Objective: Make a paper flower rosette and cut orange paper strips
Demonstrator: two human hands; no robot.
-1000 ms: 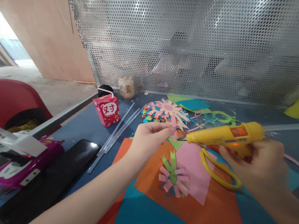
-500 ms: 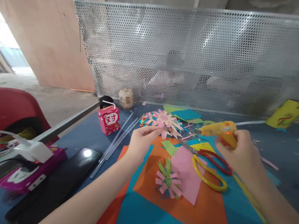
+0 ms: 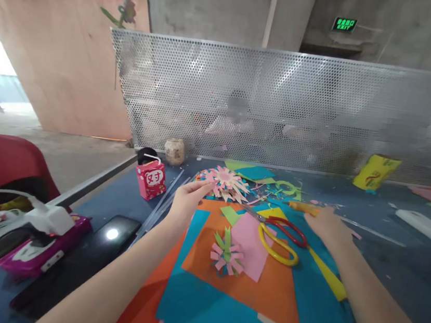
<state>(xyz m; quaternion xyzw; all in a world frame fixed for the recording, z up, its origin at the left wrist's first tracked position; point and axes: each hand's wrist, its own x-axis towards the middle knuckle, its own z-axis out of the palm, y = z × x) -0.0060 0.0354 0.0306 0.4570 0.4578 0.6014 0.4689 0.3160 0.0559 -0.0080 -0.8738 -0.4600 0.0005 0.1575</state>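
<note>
My left hand (image 3: pixel 186 200) reaches forward, its fingertips pinched at the left edge of a large pink, cream and multicoloured paper flower (image 3: pixel 228 181) lying on the blue table. My right hand (image 3: pixel 325 225) lies low over the grip of a yellow glue gun (image 3: pixel 301 207), which rests on the table with its nozzle pointing left. Between the hands lie scissors (image 3: pixel 279 235) with red and yellow handles. A small pink and green paper flower (image 3: pixel 225 254) sits on a pink sheet (image 3: pixel 250 244) over orange paper (image 3: pixel 263 288).
A red drink carton (image 3: pixel 150 178) with a straw, glue sticks (image 3: pixel 163 202), a black phone (image 3: pixel 112 232), a purple case (image 3: pixel 45 253) and a white plug (image 3: pixel 46 216) are at left. A perforated metal screen (image 3: pixel 285 107) closes the far edge. A yellow packet (image 3: pixel 375 171) leans against it.
The view has tilted up and back. My right hand has lowered the glue gun from mid-air to the table. My left hand has moved forward to the large flower.
</note>
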